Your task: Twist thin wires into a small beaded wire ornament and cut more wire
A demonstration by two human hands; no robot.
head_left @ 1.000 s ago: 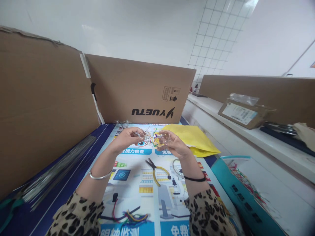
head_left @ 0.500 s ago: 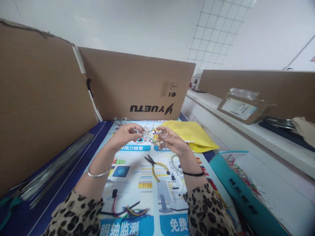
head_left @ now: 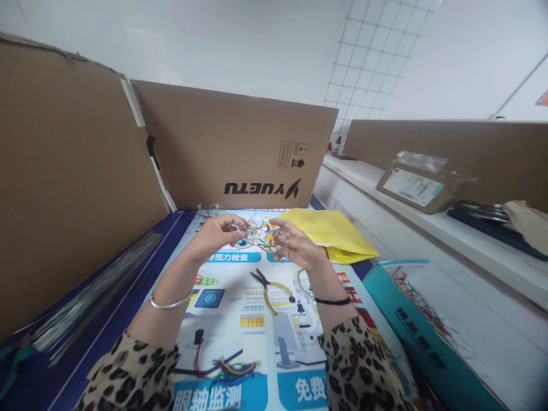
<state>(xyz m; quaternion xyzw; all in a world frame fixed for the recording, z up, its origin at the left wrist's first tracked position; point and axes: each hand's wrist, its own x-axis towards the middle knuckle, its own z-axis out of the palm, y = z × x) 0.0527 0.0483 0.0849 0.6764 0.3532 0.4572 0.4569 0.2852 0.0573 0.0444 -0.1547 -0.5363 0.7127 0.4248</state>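
Observation:
My left hand [head_left: 220,235] is raised above the far part of the table, thumb and fingers pinched at a thin wire. Facing it, my right hand [head_left: 298,246] has curled fingers around a looped thin wire [head_left: 280,235]; its exact grip is partly hidden. Between and behind the fingertips lies a tangle of coloured wires [head_left: 260,233], too fine to tell apart. Closer to me, pliers [head_left: 270,290] with yellow handles rest on the printed sheet, jaws pointing to the far left. A bundle of coloured cords [head_left: 233,368] lies near the front.
Cardboard panels [head_left: 205,148] wall off the back and left. A yellow envelope [head_left: 338,234] lies behind my right hand. On the right stands a teal box [head_left: 411,325] with wires inside. Straight silvery wires [head_left: 103,291] lie at left. A packaged carton [head_left: 413,188] sits on the ledge.
Both hands stay almost in place, with slight finger movement in the right hand. The whole view has shifted a little.

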